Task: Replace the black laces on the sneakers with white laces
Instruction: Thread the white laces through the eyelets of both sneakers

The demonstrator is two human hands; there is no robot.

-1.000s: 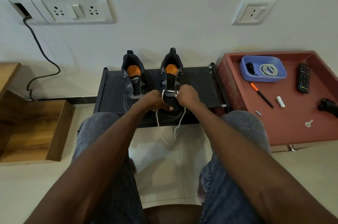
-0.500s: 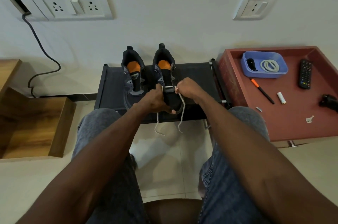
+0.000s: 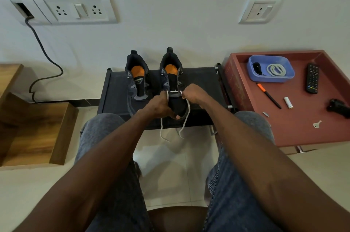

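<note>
Two dark sneakers with orange insoles stand on a low black rack [image 3: 198, 87]. The left sneaker [image 3: 137, 80] has no lace. The right sneaker [image 3: 173, 84] carries a white lace [image 3: 186, 116] through its lowest eyelets, one bar across the tongue. My left hand [image 3: 161, 105] holds the shoe's toe and pinches the lace's left end. My right hand [image 3: 192, 95] pinches the lace's right end. Both loose ends hang over the rack's front edge. A second white lace [image 3: 276, 69] lies coiled in a blue tray [image 3: 270, 79], beside a dark bundle.
A red tray table [image 3: 295, 127] at the right holds the blue tray, a remote [image 3: 312, 78], an orange-capped pen [image 3: 269, 95], a small white cylinder [image 3: 288, 102], a key [image 3: 317, 124] and a black object [image 3: 339, 107]. A wooden step [image 3: 36, 133] stands left; a cable [image 3: 43, 57] hangs from the wall.
Both hands moved up along the right sneaker and drew the white lace tighter, so the hanging ends are shorter. The shoe shifted slightly left on the rack.
</note>
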